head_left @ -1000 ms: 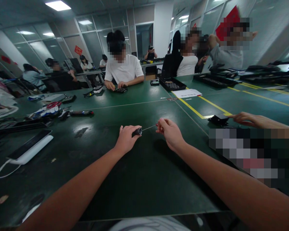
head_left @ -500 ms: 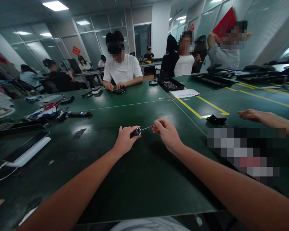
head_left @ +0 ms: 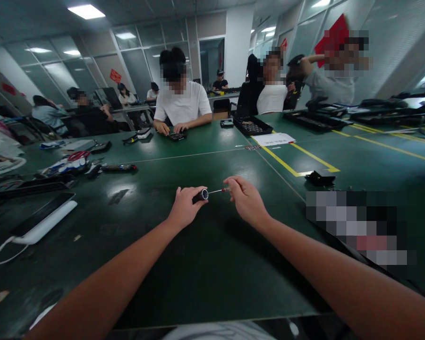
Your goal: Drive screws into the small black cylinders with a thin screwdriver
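Note:
My left hand (head_left: 185,207) is closed around a small black cylinder (head_left: 201,194) with a silver rim, held just above the green table (head_left: 198,264). My right hand (head_left: 245,198) pinches a thin tool with a red grip (head_left: 225,190). Its fine metal shaft (head_left: 214,191) points into the open end of the cylinder. The two hands are a short gap apart near the table's middle.
A phone on a white block (head_left: 42,218) lies at left, with scissors and clutter (head_left: 74,163) behind it. A small black part (head_left: 319,177) sits right of yellow floor-style tape (head_left: 286,163). Black trays (head_left: 253,125) and several seated people are at the far side.
My right hand has moved left toward the cylinder, shortening the gap. The other person's arm at the right has drawn back almost out of view.

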Demonstrator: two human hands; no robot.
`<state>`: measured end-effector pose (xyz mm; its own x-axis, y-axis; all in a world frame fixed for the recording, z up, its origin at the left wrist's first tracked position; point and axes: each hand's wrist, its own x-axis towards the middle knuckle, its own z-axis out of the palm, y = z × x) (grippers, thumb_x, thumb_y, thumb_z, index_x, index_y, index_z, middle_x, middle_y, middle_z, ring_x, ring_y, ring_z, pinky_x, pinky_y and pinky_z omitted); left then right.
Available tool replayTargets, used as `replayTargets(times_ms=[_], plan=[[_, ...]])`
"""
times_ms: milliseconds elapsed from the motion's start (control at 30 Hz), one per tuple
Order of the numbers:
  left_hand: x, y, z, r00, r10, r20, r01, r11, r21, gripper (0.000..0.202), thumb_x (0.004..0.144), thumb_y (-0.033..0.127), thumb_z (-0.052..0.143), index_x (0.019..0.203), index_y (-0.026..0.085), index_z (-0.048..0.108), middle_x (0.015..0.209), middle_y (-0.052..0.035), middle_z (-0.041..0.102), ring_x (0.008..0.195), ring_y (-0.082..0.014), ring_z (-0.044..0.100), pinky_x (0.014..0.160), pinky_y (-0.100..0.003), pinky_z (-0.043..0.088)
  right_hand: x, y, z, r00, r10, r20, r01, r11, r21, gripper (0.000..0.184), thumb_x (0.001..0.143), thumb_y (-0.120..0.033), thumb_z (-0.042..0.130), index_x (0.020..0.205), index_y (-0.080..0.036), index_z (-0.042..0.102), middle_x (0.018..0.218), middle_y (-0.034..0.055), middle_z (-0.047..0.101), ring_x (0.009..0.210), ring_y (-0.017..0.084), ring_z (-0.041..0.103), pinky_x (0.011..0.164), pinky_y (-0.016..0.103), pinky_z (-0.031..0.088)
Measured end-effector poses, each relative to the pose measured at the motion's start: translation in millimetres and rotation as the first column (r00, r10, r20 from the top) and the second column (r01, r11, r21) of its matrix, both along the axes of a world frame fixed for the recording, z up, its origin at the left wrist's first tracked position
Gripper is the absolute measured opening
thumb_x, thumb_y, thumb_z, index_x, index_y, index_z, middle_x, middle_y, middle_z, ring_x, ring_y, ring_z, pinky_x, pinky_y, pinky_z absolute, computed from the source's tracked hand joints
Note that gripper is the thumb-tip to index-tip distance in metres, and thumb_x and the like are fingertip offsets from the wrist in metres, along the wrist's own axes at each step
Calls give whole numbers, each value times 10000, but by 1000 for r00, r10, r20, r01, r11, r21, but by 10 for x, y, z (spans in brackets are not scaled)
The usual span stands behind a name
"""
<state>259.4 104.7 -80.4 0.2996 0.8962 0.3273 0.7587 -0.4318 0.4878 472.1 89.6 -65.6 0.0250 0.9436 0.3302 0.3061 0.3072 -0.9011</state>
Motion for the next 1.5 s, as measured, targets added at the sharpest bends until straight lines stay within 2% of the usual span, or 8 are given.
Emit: replayTargets(times_ms=[167,267,367,467,567,700,933,1500], plan=[[-6,-2,8,1000,19,9,-19,1000,-5,328,924,257,669,1251,287,648,1163,-36,697,1103,-271,588,1119,-567,314,8,11,-28,996,76,-36,-76,997,-11,227,973,-415,442,1040,-261,595,836,3,622,735,184,576,699,332,450],[-4,-7,12,1000,5,-1,-5,1000,-11,334,922,262,672,1254,291,647,1169,-34,696,1119,-273,584,1143,-589,282,18,23,-19,999,20,25,-20,1000,-21,365,994,-509,384,911,-252,630,762,8,589,715,192,569,677,336,443],[5,-13,14,1000,-6,-8,6,1000,-18,339,921,264,671,1258,291,646,1195,-38,692,1154,-278,576,1160,-613,254,17,30,-7,1000,-14,25,15,999,-41,306,977,-468,425,1013,-251,637,768,3,602,690,187,569,668,341,449],[11,-18,14,1000,-4,-6,4,1000,-19,340,918,264,676,1256,291,647,1189,-39,694,1153,-277,578,1164,-633,243,-10,38,-3,990,10,-141,-19,998,-64,262,905,-412,552,1099,-238,574,835,0,630,701,169,578,697,341,482],[16,-22,15,1000,-2,-20,2,1000,-18,341,919,281,679,1258,295,647,1174,-42,699,1146,-278,583,1168,-651,231,-40,63,-15,949,51,-310,-82,993,-88,258,852,-453,631,955,-220,591,844,16,643,751,165,599,766,351,513],[7,-5,8,996,-18,-85,21,999,39,350,931,288,662,1278,322,637,1235,-41,684,1207,-273,562,1203,-674,127,-10,145,-80,862,-65,-503,-84,960,-268,304,853,-533,608,844,-230,580,737,22,596,659,173,572,676,362,538],[-25,19,-15,995,0,-97,-1,1000,-6,356,922,282,670,1274,326,643,1225,-43,685,1205,-292,560,1187,-720,136,55,221,-156,872,-136,-470,1,961,-276,268,868,-509,598,819,-248,561,747,21,578,653,178,557,649,357,524],[-2,-9,27,998,40,-48,-39,999,35,342,905,244,697,1239,310,663,1215,-36,694,1168,-280,579,1174,-683,198,-34,99,-44,900,47,-434,-152,965,-213,269,807,-447,695,878,-196,628,756,16,673,673,146,607,698,335,501]])
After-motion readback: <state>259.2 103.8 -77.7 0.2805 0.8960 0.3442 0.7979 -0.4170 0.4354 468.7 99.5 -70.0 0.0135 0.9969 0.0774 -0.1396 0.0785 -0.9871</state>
